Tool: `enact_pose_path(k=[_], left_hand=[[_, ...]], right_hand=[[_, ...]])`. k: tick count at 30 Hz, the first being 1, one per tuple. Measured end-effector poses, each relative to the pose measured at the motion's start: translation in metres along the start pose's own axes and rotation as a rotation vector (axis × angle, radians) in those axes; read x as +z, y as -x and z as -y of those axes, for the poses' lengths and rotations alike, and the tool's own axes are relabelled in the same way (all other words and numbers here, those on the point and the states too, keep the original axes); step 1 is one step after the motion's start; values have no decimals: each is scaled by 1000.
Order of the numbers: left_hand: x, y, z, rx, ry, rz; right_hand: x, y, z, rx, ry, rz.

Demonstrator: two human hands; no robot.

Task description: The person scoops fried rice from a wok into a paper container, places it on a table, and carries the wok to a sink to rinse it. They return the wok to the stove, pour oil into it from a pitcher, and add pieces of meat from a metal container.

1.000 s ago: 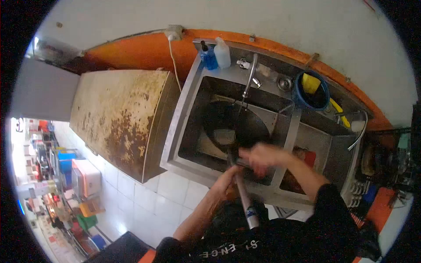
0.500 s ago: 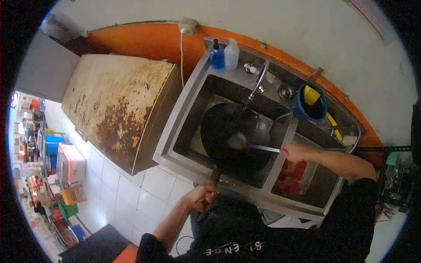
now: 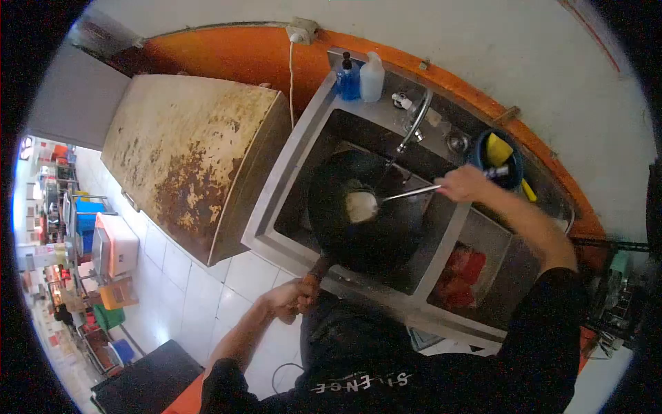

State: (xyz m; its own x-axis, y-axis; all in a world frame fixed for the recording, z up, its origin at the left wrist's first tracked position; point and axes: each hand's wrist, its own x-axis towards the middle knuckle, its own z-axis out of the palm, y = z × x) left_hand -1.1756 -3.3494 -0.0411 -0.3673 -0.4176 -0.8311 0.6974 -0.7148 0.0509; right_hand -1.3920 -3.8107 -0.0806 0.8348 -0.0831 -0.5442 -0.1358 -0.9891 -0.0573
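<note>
A black wok (image 3: 386,238) sits tilted in the left basin of the steel sink (image 3: 258,231). My left hand (image 3: 293,298) is closed around the wok's handle (image 3: 318,269), at the front edge of the basin. In my right hand (image 3: 463,184), over the divider between the basins, is the shaft of a long metal spatula (image 3: 414,192). Its pale, flat head lies inside the wok, against the dark inner surface. The faucet (image 3: 414,127) hangs over the back of the wok.
Blue and white pump bottles (image 3: 371,79) stand at the sink's back left corner. A blue bucket (image 3: 489,162) with a yellow sponge (image 3: 498,148) is behind my right hand. Red items (image 3: 465,272) lie in the right basin. A rusty-topped cabinet (image 3: 186,165) adjoins on the left.
The wok has shifted slightly left, with my left hand moving left and up. My right hand has risen toward the bucket, and the spatula head has moved up and left inside the wok.
</note>
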Motion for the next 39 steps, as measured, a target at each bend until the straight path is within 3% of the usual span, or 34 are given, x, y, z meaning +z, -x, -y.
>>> enact_pose_path(k=[4, 7, 11, 12, 14, 17, 19, 23, 26, 29, 30, 33, 34, 37, 39], left_hand=[[-18, 0, 17, 26, -37, 36], [-10, -8, 18, 76, 0, 48], [-23, -11, 23, 90, -35, 12], [-23, -9, 21, 94, -32, 32], [-18, -4, 23, 100, -18, 80], [-6, 7, 22, 130, 111, -3], [-13, 11, 27, 127, 92, 44], [-3, 15, 16, 167, 17, -27], [-29, 21, 14, 147, -4, 43], [-35, 14, 8, 113, -151, 40], [-35, 10, 10, 127, -106, 74], [-61, -17, 24, 79, -163, 54], [-49, -9, 14, 36, -36, 141], [-56, -19, 17, -3, 41, 197], [-46, -27, 24, -27, 139, 243]], right_hand=[[-32, 21, -24, 61, 118, 157], [6, 8, 0, -64, 11, -95], [2, 1, -17, 65, -27, -159], [14, -2, -34, 63, 14, -275], [10, -5, -19, 92, -28, -186], [-33, 3, 47, 136, -59, -113], [-26, 13, 44, 167, -50, -217], [-57, 33, -12, 214, 198, -43], [-116, 33, -22, 61, 259, 114], [-94, 18, 1, -161, 104, 214], [-93, 16, 22, -144, -149, 274], [-47, 6, 29, -232, -591, 196], [-70, 14, 33, -141, -525, 317], [-85, 33, 11, -197, -305, 585], [-70, 42, 31, -142, -414, 587]])
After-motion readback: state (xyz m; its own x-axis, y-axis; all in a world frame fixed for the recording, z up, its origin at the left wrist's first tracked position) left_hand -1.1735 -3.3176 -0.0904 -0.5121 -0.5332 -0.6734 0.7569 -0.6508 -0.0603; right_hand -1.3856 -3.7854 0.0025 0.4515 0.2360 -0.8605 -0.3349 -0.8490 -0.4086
